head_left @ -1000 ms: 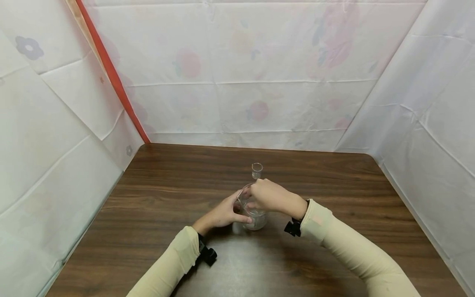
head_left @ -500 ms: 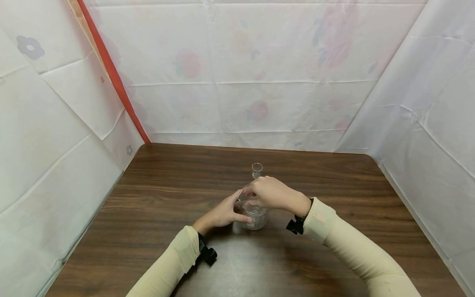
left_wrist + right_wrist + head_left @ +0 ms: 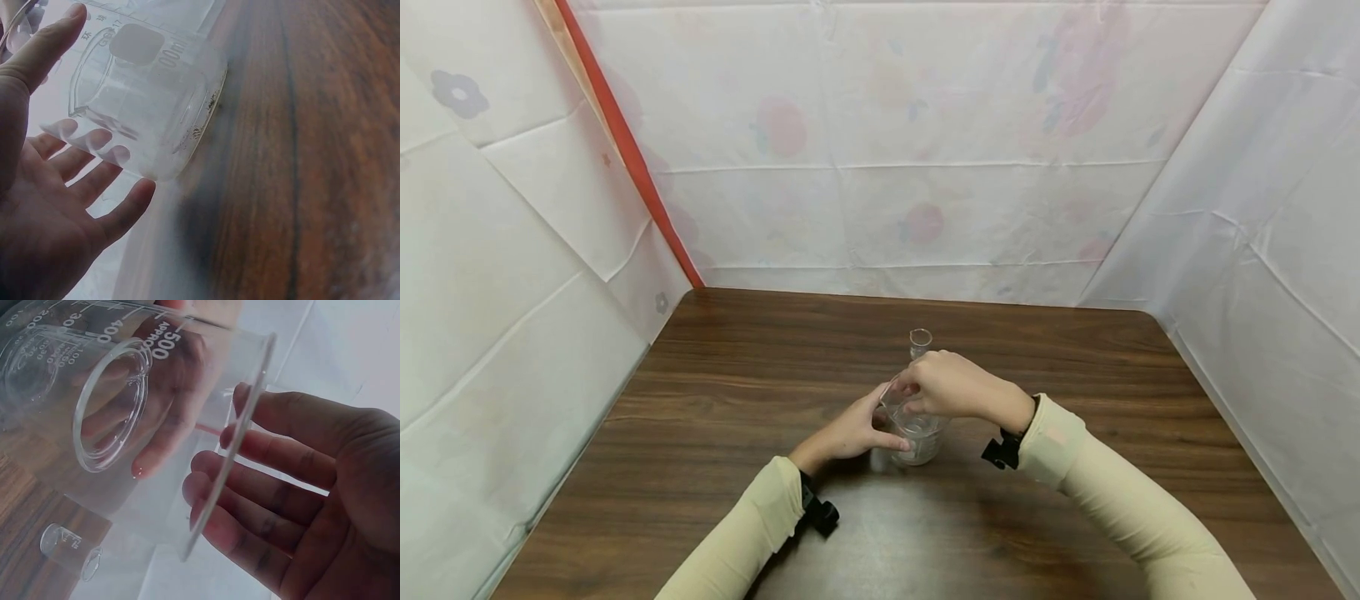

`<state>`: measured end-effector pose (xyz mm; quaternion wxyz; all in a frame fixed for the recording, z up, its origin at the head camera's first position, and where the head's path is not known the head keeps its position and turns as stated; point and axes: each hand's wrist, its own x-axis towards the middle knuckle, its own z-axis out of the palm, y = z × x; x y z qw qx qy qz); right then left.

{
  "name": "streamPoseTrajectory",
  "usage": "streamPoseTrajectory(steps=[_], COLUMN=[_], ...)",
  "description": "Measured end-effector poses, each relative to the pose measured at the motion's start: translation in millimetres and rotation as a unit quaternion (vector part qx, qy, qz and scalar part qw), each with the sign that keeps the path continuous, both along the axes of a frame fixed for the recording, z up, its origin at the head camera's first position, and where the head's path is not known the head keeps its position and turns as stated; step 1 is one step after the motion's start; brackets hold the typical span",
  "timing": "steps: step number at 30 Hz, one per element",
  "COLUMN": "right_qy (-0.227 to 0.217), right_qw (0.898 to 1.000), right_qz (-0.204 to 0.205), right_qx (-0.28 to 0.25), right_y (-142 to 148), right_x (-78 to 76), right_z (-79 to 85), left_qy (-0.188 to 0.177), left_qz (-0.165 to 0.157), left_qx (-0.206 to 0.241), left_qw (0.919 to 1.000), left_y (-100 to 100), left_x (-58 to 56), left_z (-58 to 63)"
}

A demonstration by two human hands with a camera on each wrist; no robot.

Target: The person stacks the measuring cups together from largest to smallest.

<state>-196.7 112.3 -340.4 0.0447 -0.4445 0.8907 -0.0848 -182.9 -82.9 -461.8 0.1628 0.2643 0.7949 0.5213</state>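
My left hand (image 3: pixel 850 429) holds a large glass beaker (image 3: pixel 925 450) from its left side, thumb at the front and fingertips behind against the glass. A smaller beaker (image 3: pixel 80 428) sits inside it, its rim showing through the wall marked up to 500. The right hand (image 3: pixel 955 385) is over the mouth of the large beaker. In the right wrist view its fingers (image 3: pixel 275 450) bend loosely at the rim, some tips seen through the glass, with nothing between them. The left wrist view shows the inner beaker (image 3: pixel 75 94) lying tilted in that picture.
A tiny beaker (image 3: pixel 920 340) stands on the wooden table (image 3: pixel 760 350) just behind the large one, partly covered by the right hand. White patterned sheets (image 3: pixel 850 167) close off the back and both sides. A red strip (image 3: pixel 632 158) runs down the back left corner.
My right hand has risen slightly and shifted right, its fingers drawing up out of the large beaker toward the rim. The left hand and the large beaker stay in place.
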Motion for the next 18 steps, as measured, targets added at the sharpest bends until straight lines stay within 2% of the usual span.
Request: streamPoseTrajectory(steps=[11,18], right_qy=[0.019,0.012], right_qw=[1.000,1.000], right_qz=[-0.001,-0.020], right_qx=[-0.002,-0.005], right_y=[0.8,3.2], right_x=[-3.2,-4.4], right_z=[3.2,6.6], left_qy=[-0.005,-0.003], left_qz=[0.006,0.007], left_qx=[-0.006,-0.009], left_qw=[0.9999,0.9999], left_y=[-0.7,-0.4], left_x=[0.5,0.5], left_z=[-0.5,-0.7])
